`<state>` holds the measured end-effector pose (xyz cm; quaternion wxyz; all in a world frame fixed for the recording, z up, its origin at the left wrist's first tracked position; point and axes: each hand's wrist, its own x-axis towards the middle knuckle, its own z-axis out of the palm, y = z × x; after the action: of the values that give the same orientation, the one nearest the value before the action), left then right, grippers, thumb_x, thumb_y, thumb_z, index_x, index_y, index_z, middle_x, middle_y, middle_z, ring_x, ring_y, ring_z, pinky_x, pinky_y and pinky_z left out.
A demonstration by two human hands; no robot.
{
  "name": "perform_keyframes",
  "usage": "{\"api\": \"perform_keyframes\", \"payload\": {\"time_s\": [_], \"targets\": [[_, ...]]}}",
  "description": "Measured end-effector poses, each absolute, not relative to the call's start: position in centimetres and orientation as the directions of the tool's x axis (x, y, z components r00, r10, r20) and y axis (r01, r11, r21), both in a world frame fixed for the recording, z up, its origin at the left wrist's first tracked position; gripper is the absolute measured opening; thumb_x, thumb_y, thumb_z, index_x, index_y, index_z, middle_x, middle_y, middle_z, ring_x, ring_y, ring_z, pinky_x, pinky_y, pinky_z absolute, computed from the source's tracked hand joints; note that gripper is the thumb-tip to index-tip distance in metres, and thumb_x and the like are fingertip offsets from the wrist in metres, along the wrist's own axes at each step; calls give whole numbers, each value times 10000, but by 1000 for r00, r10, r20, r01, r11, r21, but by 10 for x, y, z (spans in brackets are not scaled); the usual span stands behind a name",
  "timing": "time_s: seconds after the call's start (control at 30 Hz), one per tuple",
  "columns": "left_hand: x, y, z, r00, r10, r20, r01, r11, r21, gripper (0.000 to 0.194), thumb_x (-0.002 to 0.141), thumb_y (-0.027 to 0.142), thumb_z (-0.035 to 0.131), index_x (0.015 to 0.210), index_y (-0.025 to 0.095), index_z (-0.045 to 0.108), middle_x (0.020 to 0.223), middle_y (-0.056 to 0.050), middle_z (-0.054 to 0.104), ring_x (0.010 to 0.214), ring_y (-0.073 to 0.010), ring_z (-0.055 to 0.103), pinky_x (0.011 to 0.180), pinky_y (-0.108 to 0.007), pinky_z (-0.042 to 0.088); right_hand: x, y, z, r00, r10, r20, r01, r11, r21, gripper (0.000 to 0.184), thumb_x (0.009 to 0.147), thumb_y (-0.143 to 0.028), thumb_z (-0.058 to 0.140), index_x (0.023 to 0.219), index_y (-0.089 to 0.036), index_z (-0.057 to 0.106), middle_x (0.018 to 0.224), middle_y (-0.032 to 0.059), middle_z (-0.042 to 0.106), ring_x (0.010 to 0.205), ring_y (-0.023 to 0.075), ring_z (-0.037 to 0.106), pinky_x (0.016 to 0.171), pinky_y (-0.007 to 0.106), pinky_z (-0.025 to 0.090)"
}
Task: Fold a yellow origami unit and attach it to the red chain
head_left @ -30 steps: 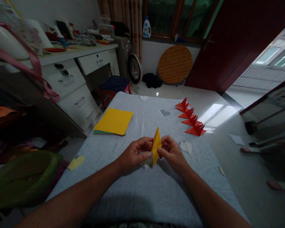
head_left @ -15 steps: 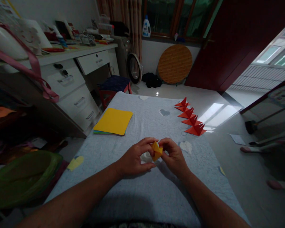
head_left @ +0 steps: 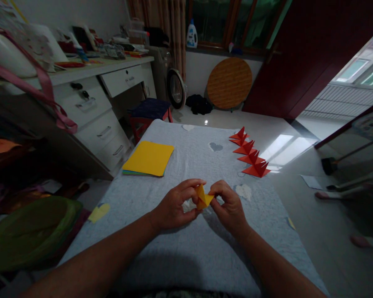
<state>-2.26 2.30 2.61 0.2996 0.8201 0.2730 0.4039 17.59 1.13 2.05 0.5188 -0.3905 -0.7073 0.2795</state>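
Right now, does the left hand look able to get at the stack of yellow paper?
Probably yes: the stack of paper lies just beyond the left hand, with only bare cloth between. That hand is holding the folded yellow piece, though, so its fingers look busy.

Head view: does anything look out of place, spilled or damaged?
Dark cloth lies heaped on the floor by the open washer door, and a pale sheet right of the table, as if dropped. The held yellow paper looks untorn.
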Motion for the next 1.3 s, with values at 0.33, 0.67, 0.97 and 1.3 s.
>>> {"api": "perform_keyframes", "payload": {"time_s": [0.33,0.67,0.97,1.3], "targets": [[-23,26,24,507,686,522,185,-679,711,200,791,150,693,900,213,537,1303,-127,611,1239,-244,556,1051,-428,442,176,9,24,-155,795,587,260,606,-752,236,785,-20,549,852,-246,564,881,18,600,835,176,596,758,326,478],[-25,27,15,575,678,459,151,-639,754,227,796,95,664,975,203,577,1358,-122,561,1252,-237,556,1048,-391,447,176,6,24,-235,745,625,225,667,-710,283,825,-19,537,970,-246,626,979,46,670,927,181,653,811,323,530],[-21,26,20,539,744,395,126,-535,835,257,786,278,767,971,196,611,1211,-99,620,1103,-231,609,967,-375,476,178,10,10,-240,919,314,95,344,-934,90,917,-190,576,968,-235,635,847,12,658,762,152,643,705,288,524],[-20,27,22,542,785,300,10,-363,932,144,911,313,628,975,194,676,1197,-91,604,1100,-215,585,918,-322,481,172,11,5,-130,983,128,-145,109,-983,251,872,-348,659,962,-271,438,780,-46,571,665,125,583,613,248,482]]}}
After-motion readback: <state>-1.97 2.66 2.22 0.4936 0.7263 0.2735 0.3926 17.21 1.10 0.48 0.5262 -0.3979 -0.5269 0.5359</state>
